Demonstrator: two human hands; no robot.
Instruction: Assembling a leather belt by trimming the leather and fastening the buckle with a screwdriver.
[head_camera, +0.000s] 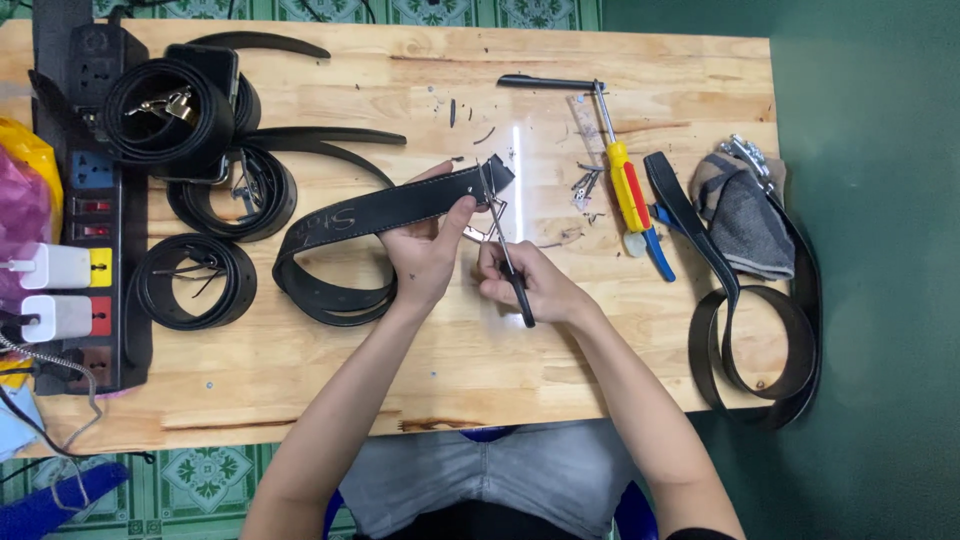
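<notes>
My left hand (425, 250) grips a black leather belt (380, 212) near its end, holding it flat over the wooden table (300, 370). The rest of that belt loops down to the left of the hand. My right hand (530, 285) holds a thin tool with a black handle (517, 285), its metal tip pointing up at the belt end by a small metal buckle part (493, 205). Both hands sit close together at the table's middle.
Several coiled black belts (195, 280) lie at the left beside a black power strip (100, 200) with white chargers. A yellow-and-red screwdriver (622, 180), blue-handled pliers (655, 250), a grey cloth (745, 215) and another looped belt (760, 350) lie at the right.
</notes>
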